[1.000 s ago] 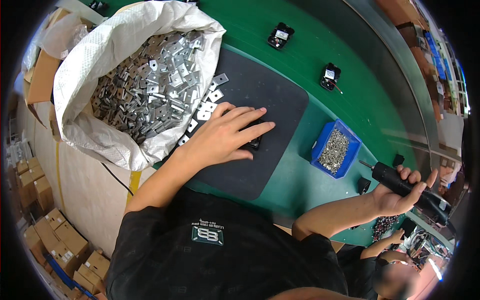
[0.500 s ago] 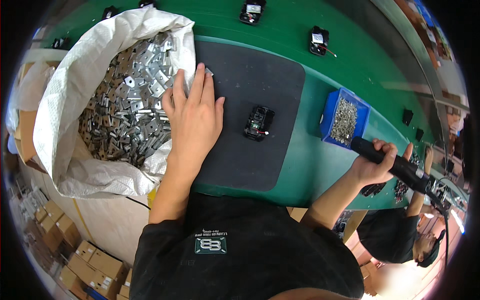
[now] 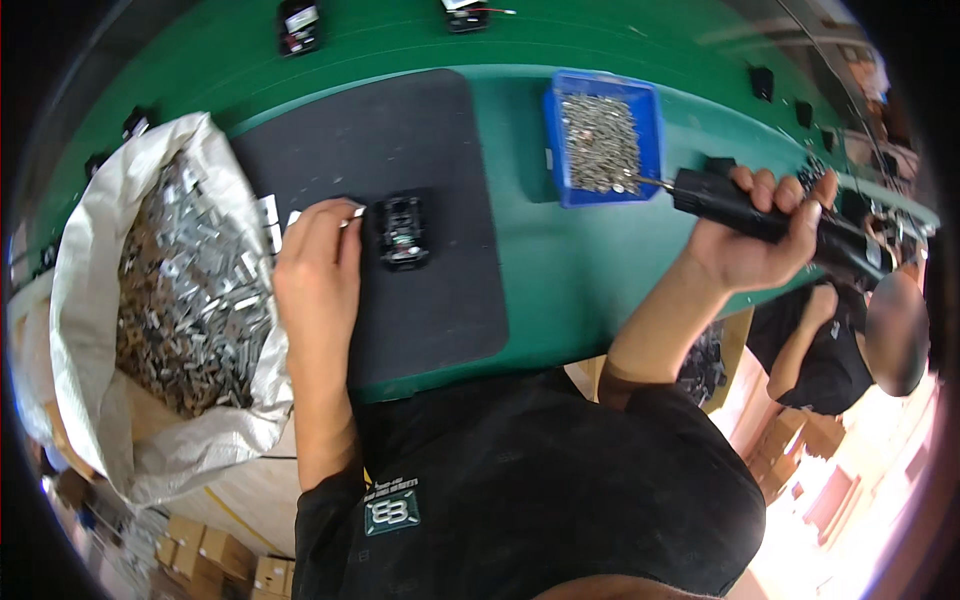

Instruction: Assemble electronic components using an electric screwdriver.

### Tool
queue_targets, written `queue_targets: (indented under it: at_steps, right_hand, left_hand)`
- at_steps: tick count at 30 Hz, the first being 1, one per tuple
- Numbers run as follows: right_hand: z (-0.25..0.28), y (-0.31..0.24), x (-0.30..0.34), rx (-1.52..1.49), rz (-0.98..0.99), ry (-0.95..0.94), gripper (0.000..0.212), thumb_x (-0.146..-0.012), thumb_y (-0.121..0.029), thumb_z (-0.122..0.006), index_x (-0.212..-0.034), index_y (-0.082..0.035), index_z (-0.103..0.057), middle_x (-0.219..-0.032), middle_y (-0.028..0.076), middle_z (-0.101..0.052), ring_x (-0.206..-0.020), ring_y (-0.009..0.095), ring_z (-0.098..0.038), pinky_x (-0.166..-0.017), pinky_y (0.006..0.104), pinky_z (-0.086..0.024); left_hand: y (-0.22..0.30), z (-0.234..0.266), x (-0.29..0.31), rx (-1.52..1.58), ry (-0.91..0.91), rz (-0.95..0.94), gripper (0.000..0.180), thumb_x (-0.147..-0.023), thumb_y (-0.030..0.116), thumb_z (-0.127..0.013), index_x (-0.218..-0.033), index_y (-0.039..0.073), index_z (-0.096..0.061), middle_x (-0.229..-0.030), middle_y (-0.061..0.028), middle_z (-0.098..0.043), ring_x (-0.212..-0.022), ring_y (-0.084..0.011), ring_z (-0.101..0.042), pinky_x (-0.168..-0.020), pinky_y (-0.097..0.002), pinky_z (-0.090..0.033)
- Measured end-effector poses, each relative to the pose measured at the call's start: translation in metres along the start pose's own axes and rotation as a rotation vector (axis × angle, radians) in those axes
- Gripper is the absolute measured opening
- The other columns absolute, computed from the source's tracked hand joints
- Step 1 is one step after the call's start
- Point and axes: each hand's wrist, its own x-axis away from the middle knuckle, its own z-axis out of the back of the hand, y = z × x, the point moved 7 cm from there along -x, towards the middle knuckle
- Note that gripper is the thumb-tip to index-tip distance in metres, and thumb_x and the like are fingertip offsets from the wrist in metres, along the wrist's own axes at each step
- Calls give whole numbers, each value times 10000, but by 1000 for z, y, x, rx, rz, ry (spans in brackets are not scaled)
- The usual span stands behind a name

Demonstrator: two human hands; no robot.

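Observation:
My left hand (image 3: 318,265) is over the dark mat, its fingertips pinched on a small shiny metal plate (image 3: 356,213). Just right of those fingertips lies a small black plastic housing (image 3: 403,232) with parts inside it. Another bright metal plate (image 3: 269,222) rests on the mat's left side, by the sack. My right hand (image 3: 755,235) is wrapped round a black electric screwdriver (image 3: 735,203), held roughly level. Its bit points left and reaches the edge of a blue bin (image 3: 653,130) full of small silvery screws (image 3: 600,145).
A white woven sack (image 3: 85,330) of loose metal plates (image 3: 195,300) stands at the left. Black housings (image 3: 299,27) lie on the green surface beyond the mat (image 3: 440,330). At the right, another person (image 3: 820,345) in black is close to the bench.
My view has shifted. My left hand has gone from the sack's edge to beside the housing, now with a plate in its fingertips. The screwdriver's bit has come to the screw bin.

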Motion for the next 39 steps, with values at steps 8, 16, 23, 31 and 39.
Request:
queue_targets:
  at_steps: [8, 16, 23, 31, 39]
  right_hand:
    - [3, -1, 3, 76, 57, 26, 521, -896, -172, -590, -1363, -84, -377, -766, 32, -545, -614, 159, -535, -660, 381, -479]
    - [-2, 4, 4, 245, 111, 2, 561, -861, -171, -593, -1359, -43, -367, -759, 46, -536, -612, 166, -529, -646, 385, -470]
    - [1, 8, -1, 4, -44, -4, 431, -904, -199, -563, -1303, -93, -439, -776, 26, -543, -636, 162, -534, -681, 384, -459]
    - [-1, 9, 0, -33, -117, -44, 402, -915, -207, -540, -1288, -82, -458, -774, 17, -526, -672, 152, -516, -700, 381, -442]
    - [-9, 10, 5, -38, -145, -72, 401, -935, -213, -506, -1310, -80, -457, -782, 12, -515, -671, 145, -510, -708, 374, -434]
  left_hand:
    - [-5, -9, 2, -65, -104, 153, 208, -807, 56, -730, -976, -8, -626, -963, -132, -623, -763, -259, -624, -677, -367, -514]
    - [-8, -6, 0, 6, -131, 255, 153, -801, 56, -740, -897, -4, -637, -774, -98, -614, -644, -204, -576, -624, -338, -491]
    - [-19, 9, 8, 164, -30, 323, 126, -789, 53, -762, -820, 16, -646, -728, -50, -593, -590, -131, -513, -560, -270, -428]
    - [10, 13, -3, 230, -48, 118, 192, -693, 57, -825, -801, 22, -670, -794, -59, -596, -659, -179, -557, -599, -288, -451]
    - [20, -5, -9, 145, -139, 43, 176, -654, 59, -820, -730, 21, -666, -1043, -70, -639, -871, -223, -578, -752, -358, -474]
